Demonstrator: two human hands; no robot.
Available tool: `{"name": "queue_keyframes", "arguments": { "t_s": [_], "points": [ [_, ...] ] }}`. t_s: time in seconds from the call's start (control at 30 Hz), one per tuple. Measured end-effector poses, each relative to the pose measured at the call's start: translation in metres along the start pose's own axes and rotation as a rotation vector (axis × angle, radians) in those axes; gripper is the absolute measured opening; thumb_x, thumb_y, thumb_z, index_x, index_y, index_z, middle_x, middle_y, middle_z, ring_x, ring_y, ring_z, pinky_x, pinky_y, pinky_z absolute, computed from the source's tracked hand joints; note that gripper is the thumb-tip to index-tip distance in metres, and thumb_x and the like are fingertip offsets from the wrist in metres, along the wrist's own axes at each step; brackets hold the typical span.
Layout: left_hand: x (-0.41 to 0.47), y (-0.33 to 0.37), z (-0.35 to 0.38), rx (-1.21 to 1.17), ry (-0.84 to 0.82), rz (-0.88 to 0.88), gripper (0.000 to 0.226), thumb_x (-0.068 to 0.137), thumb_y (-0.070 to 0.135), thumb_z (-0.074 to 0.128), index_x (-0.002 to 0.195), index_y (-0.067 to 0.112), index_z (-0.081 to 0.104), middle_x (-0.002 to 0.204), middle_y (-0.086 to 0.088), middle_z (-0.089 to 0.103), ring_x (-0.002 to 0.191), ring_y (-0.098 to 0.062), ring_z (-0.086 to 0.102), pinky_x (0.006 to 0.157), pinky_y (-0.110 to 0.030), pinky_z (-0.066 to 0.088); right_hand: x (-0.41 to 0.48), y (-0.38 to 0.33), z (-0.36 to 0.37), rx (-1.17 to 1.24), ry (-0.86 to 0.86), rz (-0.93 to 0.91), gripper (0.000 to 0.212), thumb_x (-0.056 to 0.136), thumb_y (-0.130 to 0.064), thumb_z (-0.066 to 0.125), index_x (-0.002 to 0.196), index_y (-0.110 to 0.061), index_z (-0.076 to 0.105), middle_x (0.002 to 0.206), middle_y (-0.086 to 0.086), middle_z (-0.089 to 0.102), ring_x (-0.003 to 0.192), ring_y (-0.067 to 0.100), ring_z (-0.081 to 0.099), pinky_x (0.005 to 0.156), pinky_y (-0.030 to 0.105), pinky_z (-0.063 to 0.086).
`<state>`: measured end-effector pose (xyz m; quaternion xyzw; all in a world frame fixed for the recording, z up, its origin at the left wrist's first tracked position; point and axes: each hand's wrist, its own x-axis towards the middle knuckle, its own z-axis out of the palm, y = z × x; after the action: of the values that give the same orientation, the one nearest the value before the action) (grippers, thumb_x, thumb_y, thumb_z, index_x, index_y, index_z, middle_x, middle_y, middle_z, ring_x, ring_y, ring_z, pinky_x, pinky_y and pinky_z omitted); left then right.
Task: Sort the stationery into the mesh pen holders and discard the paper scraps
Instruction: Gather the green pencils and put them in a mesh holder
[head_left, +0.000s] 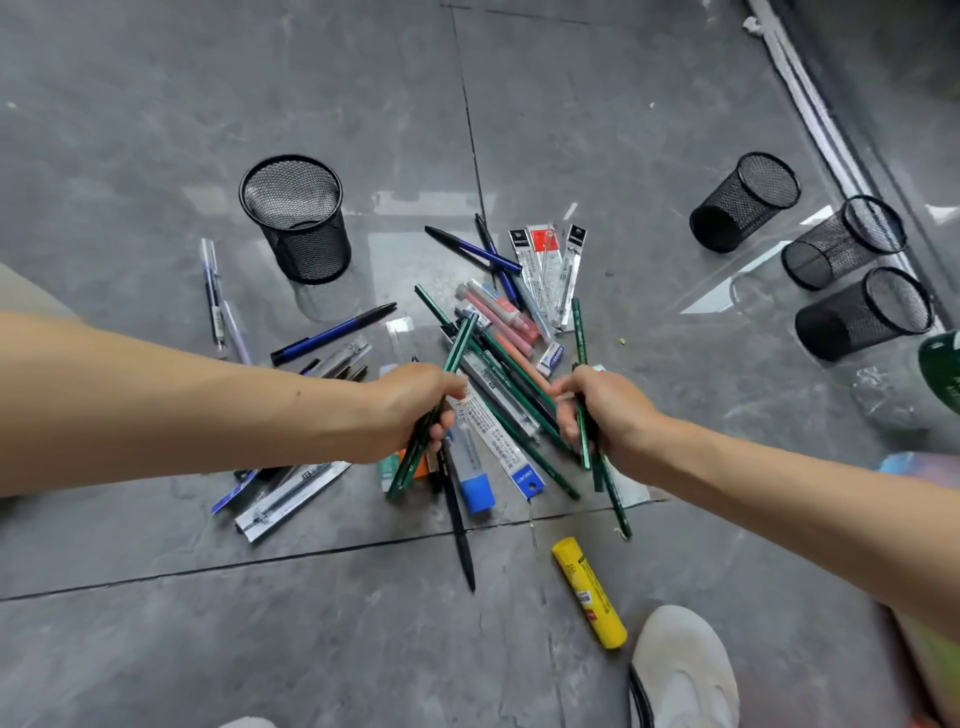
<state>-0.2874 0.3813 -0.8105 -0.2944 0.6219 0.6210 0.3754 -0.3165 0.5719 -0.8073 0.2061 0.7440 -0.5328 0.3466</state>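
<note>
A heap of stationery (498, 364) lies on the grey tiled floor: green pencils, blue pens, packaged refills, an eraser. My left hand (415, 402) grips two green pencils (460, 343) that stick up and away from the fist. My right hand (602, 405) holds other green pencils (581, 332) over the right side of the heap. An upright black mesh pen holder (296, 218) stands beyond the heap on the left. Three more mesh holders (743, 202) (841, 241) (862, 314) lie on their sides at the far right.
A yellow glue stick (589, 592) lies near my white shoe (680, 670). A black pen (460, 525) points toward me. Loose pens (213, 296) lie left of the upright holder. A green object (940, 369) and clear plastic sit at the right edge.
</note>
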Motion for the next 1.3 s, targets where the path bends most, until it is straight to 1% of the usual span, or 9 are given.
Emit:
{"name": "queue_keyframes", "arguments": {
  "t_s": [0.13, 0.27, 0.43, 0.63, 0.77, 0.9, 1.0, 1.1, 1.3],
  "points": [
    [-0.008, 0.007, 0.017, -0.084, -0.010, 0.047, 0.018, 0.097, 0.017, 0.038, 0.086, 0.009, 0.048, 0.048, -0.004, 0.045, 0.037, -0.013, 0.037, 0.042, -0.021, 0.034, 0.001, -0.011, 0.012, 0.281, -0.118, 0.071, 0.018, 0.102, -0.012, 0.032, 0.106, -0.010, 0.049, 0.045, 0.003, 0.035, 0.035, 0.015, 0.043, 0.038, 0.022, 0.037],
    [-0.016, 0.016, 0.034, -0.097, -0.044, 0.117, 0.024, 0.102, 0.018, 0.033, 0.084, 0.009, 0.046, 0.055, -0.009, 0.057, 0.043, -0.015, 0.053, 0.046, -0.023, 0.043, -0.001, -0.012, 0.018, 0.245, -0.195, 0.068, 0.019, 0.100, -0.030, 0.042, 0.094, -0.016, 0.052, 0.052, -0.001, 0.033, 0.033, 0.005, 0.025, 0.030, 0.013, 0.018],
    [-0.020, 0.024, 0.039, 0.121, -0.065, 0.175, 0.026, 0.102, 0.028, 0.033, 0.090, 0.016, 0.052, 0.069, -0.005, 0.066, 0.061, -0.014, 0.052, 0.061, -0.025, 0.040, 0.003, -0.003, 0.017, 0.201, -0.270, 0.053, 0.038, 0.084, -0.058, 0.057, 0.083, -0.019, 0.055, 0.062, 0.005, 0.034, 0.035, 0.005, 0.018, 0.031, 0.014, 0.017],
    [-0.018, 0.022, 0.044, 0.187, -0.267, 0.072, 0.023, 0.100, 0.024, 0.043, 0.089, 0.012, 0.060, 0.080, -0.008, 0.063, 0.066, -0.014, 0.058, 0.059, -0.025, 0.048, 0.002, -0.006, 0.011, 0.266, -0.166, 0.063, 0.025, 0.093, -0.024, 0.057, 0.070, -0.015, 0.049, 0.055, 0.000, 0.034, 0.035, 0.005, 0.023, 0.030, 0.016, 0.016],
    [-0.006, 0.021, 0.040, 0.316, -0.269, 0.099, 0.041, 0.097, 0.041, 0.042, 0.115, 0.007, 0.056, 0.094, -0.010, 0.061, 0.082, -0.018, 0.062, 0.070, -0.032, 0.054, 0.010, -0.008, 0.000, 0.243, 0.074, 0.060, 0.027, 0.094, -0.017, 0.040, 0.069, -0.011, 0.045, 0.042, 0.003, 0.049, 0.039, 0.013, 0.032, 0.031, 0.014, 0.019],
    [0.016, 0.021, 0.018, 1.257, -0.183, 0.567, 0.033, 0.101, 0.034, 0.035, 0.112, 0.010, 0.054, 0.104, -0.008, 0.060, 0.090, -0.019, 0.057, 0.075, -0.032, 0.049, 0.017, -0.011, -0.023, 0.195, 0.084, 0.105, 0.025, 0.099, -0.018, 0.032, 0.077, -0.010, 0.043, 0.040, 0.004, 0.049, 0.031, 0.011, 0.035, 0.029, 0.015, 0.022],
    [0.031, 0.020, 0.015, 1.845, -0.183, 0.885, 0.020, 0.096, 0.010, 0.039, 0.111, 0.008, 0.052, 0.095, 0.000, 0.047, 0.084, -0.017, 0.044, 0.061, -0.029, 0.036, 0.018, -0.004, -0.040, 0.048, 0.014, 0.127, 0.024, 0.099, -0.021, 0.039, 0.077, -0.012, 0.046, 0.041, 0.000, 0.039, 0.029, 0.009, 0.027, 0.033, 0.015, 0.022],
    [0.041, 0.015, 0.029, 1.981, -0.257, 1.089, 0.026, 0.086, -0.002, 0.043, 0.108, 0.006, 0.052, 0.090, -0.001, 0.040, 0.079, -0.018, 0.035, 0.057, -0.030, 0.029, 0.016, 0.008, -0.052, 0.057, -0.019, 0.097, 0.030, 0.095, -0.035, 0.053, 0.077, -0.013, 0.045, 0.043, 0.000, 0.037, 0.034, 0.010, 0.028, 0.036, 0.016, 0.025],
    [0.065, -0.006, 0.063, 2.087, -0.323, 1.417, 0.010, 0.085, 0.003, 0.053, 0.092, 0.006, 0.059, 0.090, -0.008, 0.056, 0.076, -0.023, 0.053, 0.050, -0.032, 0.038, 0.017, 0.027, -0.070, 0.144, 0.021, 0.133, 0.025, 0.097, -0.033, 0.049, 0.085, -0.011, 0.045, 0.045, 0.004, 0.047, 0.035, 0.013, 0.042, 0.038, 0.019, 0.036]
  ]
}}
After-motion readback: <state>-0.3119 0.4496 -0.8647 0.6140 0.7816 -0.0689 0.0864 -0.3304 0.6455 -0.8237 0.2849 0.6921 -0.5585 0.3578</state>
